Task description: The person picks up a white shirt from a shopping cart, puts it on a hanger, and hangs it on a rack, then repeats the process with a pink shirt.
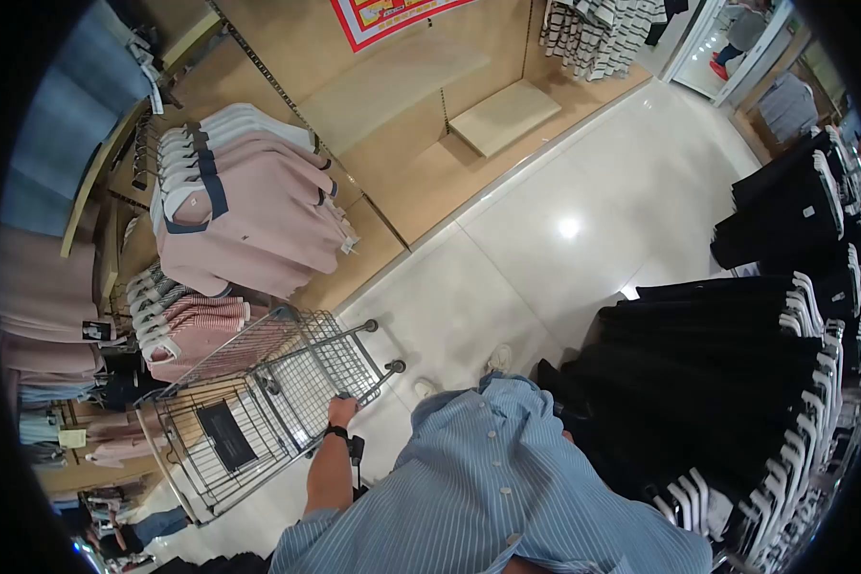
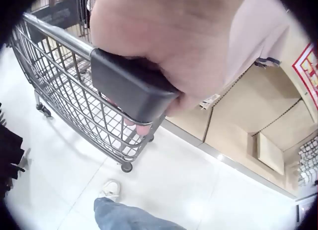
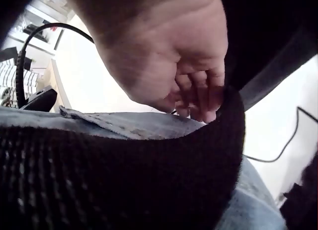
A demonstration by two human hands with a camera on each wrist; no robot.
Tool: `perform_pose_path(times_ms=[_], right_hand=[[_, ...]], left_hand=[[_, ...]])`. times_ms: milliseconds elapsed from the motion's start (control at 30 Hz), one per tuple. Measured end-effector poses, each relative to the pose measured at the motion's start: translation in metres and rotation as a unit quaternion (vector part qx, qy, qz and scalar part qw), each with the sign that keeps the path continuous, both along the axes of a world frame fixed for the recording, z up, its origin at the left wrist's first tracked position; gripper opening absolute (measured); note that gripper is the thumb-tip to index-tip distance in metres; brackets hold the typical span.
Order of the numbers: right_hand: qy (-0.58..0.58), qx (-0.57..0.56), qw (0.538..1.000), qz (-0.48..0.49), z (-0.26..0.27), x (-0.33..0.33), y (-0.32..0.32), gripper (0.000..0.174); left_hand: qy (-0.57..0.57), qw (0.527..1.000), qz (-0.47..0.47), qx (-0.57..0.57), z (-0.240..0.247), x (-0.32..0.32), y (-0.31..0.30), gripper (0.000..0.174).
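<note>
My left hand [image 1: 342, 411] grips the end of a wire shopping cart's handle. In the left wrist view, that hand [image 2: 164, 46] lies over the black corner grip [image 2: 131, 88], and fingertips [image 2: 142, 130] show beneath it. The grey wire shopping cart [image 1: 301, 383] stands on my left, and only its wire frame and a dark panel [image 1: 227, 434] show clearly. My right hand [image 3: 169, 56] hangs beside my jeans [image 3: 129, 123] with loosely curled fingers and no object visible in it. A dark ribbed band fills the lower part of that view. The shirt mostly hides this hand in the head view.
Pink polo shirts [image 1: 248, 210] hang on the wall rack beyond the cart. Along my right runs a rack of black garments [image 1: 698, 383] on white hangers. A low wooden display ledge [image 1: 505, 117] borders the shiny tiled floor [image 1: 545, 230]. Another person [image 1: 148, 531] appears at the lower left.
</note>
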State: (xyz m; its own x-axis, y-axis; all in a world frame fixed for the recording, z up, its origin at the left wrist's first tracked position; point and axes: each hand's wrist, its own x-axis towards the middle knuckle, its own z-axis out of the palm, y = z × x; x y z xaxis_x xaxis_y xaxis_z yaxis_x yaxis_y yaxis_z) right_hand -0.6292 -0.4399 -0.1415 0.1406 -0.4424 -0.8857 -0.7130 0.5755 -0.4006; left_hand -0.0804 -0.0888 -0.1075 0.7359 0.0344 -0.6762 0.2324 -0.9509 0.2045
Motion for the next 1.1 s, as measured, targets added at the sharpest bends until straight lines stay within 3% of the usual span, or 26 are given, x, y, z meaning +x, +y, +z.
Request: perform_pose_path(times_ms=[100, 133, 233, 300, 333, 400, 433, 500, 567, 600, 633, 667, 700, 733, 767, 867, 933, 1000, 1033, 1100], right_hand=[[-0.008, 0.011, 0.999, -0.046, -0.007, -0.005, -0.023, 0.017], [-0.009, 0.014, 0.998, -0.059, -0.008, -0.006, -0.029, 0.017], [-0.011, 0.023, 0.995, -0.101, -0.014, -0.014, -0.04, 0.017], [-0.011, 0.027, 0.992, -0.124, -0.015, -0.013, -0.047, 0.017], [-0.012, 0.025, 0.991, -0.134, -0.016, -0.012, -0.05, 0.017], [-0.009, 0.023, 0.988, -0.155, -0.017, -0.012, -0.058, 0.017], [-0.007, 0.02, 0.986, -0.164, -0.015, -0.012, -0.061, 0.017], [-0.004, 0.015, 0.985, -0.174, -0.011, -0.009, -0.072, 0.017], [-0.001, 0.012, 0.983, -0.182, -0.007, -0.002, -0.084, 0.017], [0.0, 0.011, 0.983, -0.184, -0.007, 0.002, -0.091, 0.017], [0.002, 0.01, 0.982, -0.187, -0.006, 0.006, -0.099, 0.017], [0.005, 0.008, 0.982, -0.188, -0.004, 0.01, -0.108, 0.017], [0.009, 0.006, 0.982, -0.188, -0.002, 0.015, -0.119, 0.017], [0.013, 0.006, 0.982, -0.187, 0.0, 0.018, -0.131, 0.017], [0.017, 0.004, 0.982, -0.186, 0.003, 0.022, -0.142, 0.017], [0.027, -0.001, 0.984, -0.176, 0.013, 0.039, -0.187, 0.017], [0.032, -0.004, 0.986, -0.165, 0.02, 0.054, -0.222, 0.017], [0.033, -0.009, 0.987, -0.156, 0.028, 0.071, -0.257, 0.017], [0.034, -0.013, 0.988, -0.15, 0.032, 0.079, -0.275, 0.017], [0.034, -0.021, 0.99, -0.135, 0.037, 0.093, -0.311, 0.017]], left_hand=[[-0.053, 0.998, 0.002, 0.025, -0.006, -0.013, -0.005, 0.029], [0.008, 0.999, 0.008, 0.045, 0.007, -0.015, -0.014, 0.035], [0.035, 0.998, -0.027, 0.037, 0.056, -0.037, -0.045, 0.044], [0.104, 0.991, 0.077, -0.027, 0.013, -0.029, -0.02, 0.056], [0.123, 0.986, 0.066, -0.097, 0.028, -0.03, -0.025, 0.059], [0.122, 0.971, 0.18, -0.095, 0.08, -0.035, -0.079, 0.073], [0.11, 0.971, 0.182, -0.106, 0.069, -0.026, -0.083, 0.084], [0.042, 0.972, 0.202, -0.109, 0.016, 0.002, -0.077, 0.09], [0.049, 0.933, 0.312, -0.173, -0.007, 0.018, -0.089, 0.089], [0.028, 0.914, 0.389, -0.116, 0.035, 0.006, -0.137, 0.069], [0.031, 0.932, 0.347, -0.102, 0.007, 0.014, -0.133, 0.058], [0.048, 0.987, 0.153, 0.004, -0.012, 0.021, -0.129, 0.047], [0.068, 0.968, -0.138, 0.2, -0.02, 0.025, -0.13, 0.037], [0.083, 0.892, -0.31, 0.318, -0.026, 0.023, -0.134, 0.029], [0.097, 0.84, -0.384, 0.371, -0.032, 0.022, -0.135, 0.023], [0.053, 0.886, -0.332, 0.32, -0.037, 0.018, -0.146, 0.022], [0.055, 0.953, -0.184, 0.234, -0.04, 0.02, -0.15, 0.021], [0.056, 0.99, 0.006, 0.132, -0.053, 0.018, -0.15, 0.02], [0.052, 0.99, 0.107, 0.079, -0.06, 0.014, -0.149, 0.021], [0.041, 0.977, 0.209, 0.017, -0.07, 0.008, -0.158, 0.021]])
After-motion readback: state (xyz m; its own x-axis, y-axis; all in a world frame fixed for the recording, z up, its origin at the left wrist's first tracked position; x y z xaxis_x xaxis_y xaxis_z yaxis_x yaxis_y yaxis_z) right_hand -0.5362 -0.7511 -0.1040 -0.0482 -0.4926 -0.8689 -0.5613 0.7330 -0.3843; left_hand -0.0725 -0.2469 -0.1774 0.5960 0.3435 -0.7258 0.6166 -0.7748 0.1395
